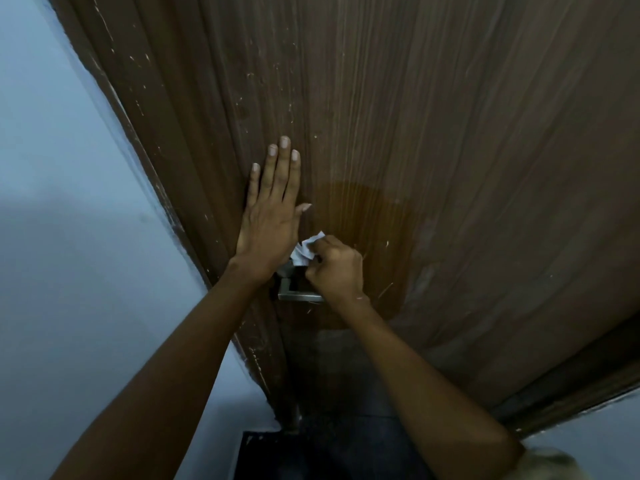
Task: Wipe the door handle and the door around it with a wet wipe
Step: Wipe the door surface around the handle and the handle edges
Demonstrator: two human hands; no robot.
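Note:
A dark brown wooden door fills most of the view. Its metal lever handle sits low near the door's left edge, partly hidden by my hands. My right hand is shut on a small crumpled white wet wipe and presses it against the door just above the handle. My left hand lies flat on the door with fingers spread, directly above and left of the handle. A darker, glossy damp patch shows on the door to the right of the handle.
A pale blue-grey wall runs along the door's left edge, with the brown door frame between them. More wall shows at the bottom right corner. A dark floor area lies below.

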